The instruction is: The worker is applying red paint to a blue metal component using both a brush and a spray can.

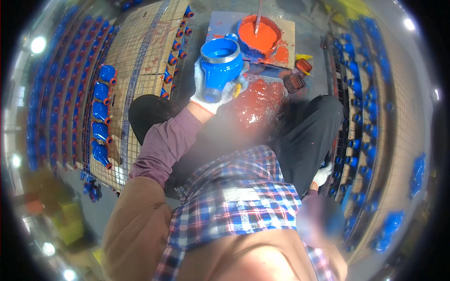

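My left hand (209, 89), in a white knitted glove with a yellow patch, is closed round a blue-painted casting (219, 72). The casting is held tilted, its wide bare-metal rim up and its narrower end toward me. My right hand (322, 174), also gloved in white, is low at the right beside the rack, near small blue parts; its fingers are mostly hidden. Beyond the casting stands a bucket of orange-red paint (269, 38) with a stick (258, 18) upright in it. The bucket rests on a paint-spattered board (288, 30).
A mesh-topped rack (136, 61) on the left carries a row of blue castings with red ends (101, 111). More blue castings (354, 89) fill the rack at the right. Wet red paint (262, 100) covers the surface between my knees, near a dark paint-stained container (294, 83).
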The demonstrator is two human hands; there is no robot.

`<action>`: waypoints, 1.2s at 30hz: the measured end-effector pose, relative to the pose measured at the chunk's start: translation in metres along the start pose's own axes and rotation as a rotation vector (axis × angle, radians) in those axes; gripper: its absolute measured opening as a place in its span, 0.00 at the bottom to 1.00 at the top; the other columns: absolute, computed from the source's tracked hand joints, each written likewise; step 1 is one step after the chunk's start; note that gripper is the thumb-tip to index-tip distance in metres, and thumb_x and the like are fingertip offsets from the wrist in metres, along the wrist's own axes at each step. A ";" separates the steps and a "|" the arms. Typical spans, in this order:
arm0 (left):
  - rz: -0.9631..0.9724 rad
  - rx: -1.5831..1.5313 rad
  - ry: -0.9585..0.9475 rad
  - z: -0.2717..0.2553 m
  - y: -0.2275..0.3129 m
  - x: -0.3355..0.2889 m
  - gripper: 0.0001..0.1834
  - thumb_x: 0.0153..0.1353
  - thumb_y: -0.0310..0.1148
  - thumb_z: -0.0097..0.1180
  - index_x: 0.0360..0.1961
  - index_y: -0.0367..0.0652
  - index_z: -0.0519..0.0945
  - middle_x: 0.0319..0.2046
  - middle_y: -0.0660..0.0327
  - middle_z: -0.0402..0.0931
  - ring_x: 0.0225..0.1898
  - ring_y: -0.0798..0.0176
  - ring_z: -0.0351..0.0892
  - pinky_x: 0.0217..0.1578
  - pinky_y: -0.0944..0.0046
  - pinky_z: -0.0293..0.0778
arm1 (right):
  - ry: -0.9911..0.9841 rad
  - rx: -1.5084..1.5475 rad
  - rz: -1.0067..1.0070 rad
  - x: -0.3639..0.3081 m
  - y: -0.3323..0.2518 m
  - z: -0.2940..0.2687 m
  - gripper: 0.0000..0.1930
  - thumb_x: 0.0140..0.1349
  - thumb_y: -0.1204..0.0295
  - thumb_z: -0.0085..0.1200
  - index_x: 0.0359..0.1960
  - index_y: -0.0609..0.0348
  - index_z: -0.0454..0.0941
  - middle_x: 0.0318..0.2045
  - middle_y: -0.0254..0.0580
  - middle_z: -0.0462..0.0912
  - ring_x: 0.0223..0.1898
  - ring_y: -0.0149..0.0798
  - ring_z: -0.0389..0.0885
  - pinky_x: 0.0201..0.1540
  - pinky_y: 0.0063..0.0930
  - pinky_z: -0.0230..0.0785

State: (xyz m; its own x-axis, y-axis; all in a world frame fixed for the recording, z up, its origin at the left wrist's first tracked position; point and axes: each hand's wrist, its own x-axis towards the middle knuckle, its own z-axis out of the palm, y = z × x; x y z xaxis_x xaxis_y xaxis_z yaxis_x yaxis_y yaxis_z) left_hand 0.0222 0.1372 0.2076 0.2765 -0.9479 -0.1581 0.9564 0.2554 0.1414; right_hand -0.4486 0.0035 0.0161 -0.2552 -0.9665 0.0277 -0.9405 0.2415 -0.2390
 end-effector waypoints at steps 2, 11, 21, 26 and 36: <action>-0.015 0.006 -0.030 0.001 0.000 0.002 0.37 0.62 0.63 0.38 0.56 0.40 0.72 0.44 0.45 0.78 0.38 0.43 0.80 0.36 0.48 0.77 | 0.326 0.144 -0.310 -0.004 -0.039 -0.049 0.31 0.57 0.61 0.62 0.62 0.44 0.66 0.52 0.50 0.71 0.46 0.50 0.80 0.45 0.41 0.77; -0.021 -0.032 -0.060 0.004 -0.011 0.011 0.40 0.61 0.65 0.34 0.56 0.39 0.72 0.44 0.42 0.77 0.40 0.41 0.80 0.39 0.45 0.77 | -0.102 0.787 -1.316 -0.085 -0.285 -0.170 0.20 0.53 0.82 0.57 0.49 0.53 0.80 0.44 0.45 0.81 0.45 0.47 0.81 0.46 0.32 0.73; -0.006 -0.040 0.043 -0.014 0.000 0.011 0.46 0.57 0.71 0.37 0.64 0.43 0.67 0.55 0.42 0.71 0.50 0.42 0.75 0.49 0.45 0.73 | 0.100 0.737 -1.527 -0.083 -0.334 -0.139 0.15 0.48 0.75 0.64 0.39 0.50 0.81 0.37 0.38 0.81 0.35 0.42 0.79 0.36 0.30 0.73; 0.096 0.452 0.173 -0.023 0.016 -0.004 0.48 0.55 0.74 0.41 0.61 0.41 0.68 0.48 0.43 0.76 0.34 0.44 0.81 0.35 0.52 0.81 | -0.186 1.213 -0.923 -0.047 -0.351 -0.121 0.08 0.59 0.79 0.60 0.40 0.60 0.79 0.33 0.36 0.81 0.35 0.30 0.79 0.41 0.24 0.72; 0.120 0.163 0.345 -0.031 0.021 -0.022 0.38 0.63 0.65 0.38 0.62 0.45 0.66 0.53 0.47 0.74 0.47 0.46 0.80 0.45 0.46 0.80 | -0.143 1.018 -0.853 0.014 -0.422 -0.050 0.13 0.60 0.66 0.61 0.41 0.63 0.78 0.27 0.41 0.83 0.26 0.35 0.81 0.32 0.28 0.72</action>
State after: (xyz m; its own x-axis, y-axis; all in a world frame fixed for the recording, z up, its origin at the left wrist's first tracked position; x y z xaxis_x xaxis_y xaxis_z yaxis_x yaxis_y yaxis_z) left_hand 0.0393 0.1689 0.1839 0.4268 -0.7867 -0.4460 0.8959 0.3005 0.3273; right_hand -0.0662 -0.1073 0.1660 0.4092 -0.7973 0.4437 -0.1918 -0.5506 -0.8124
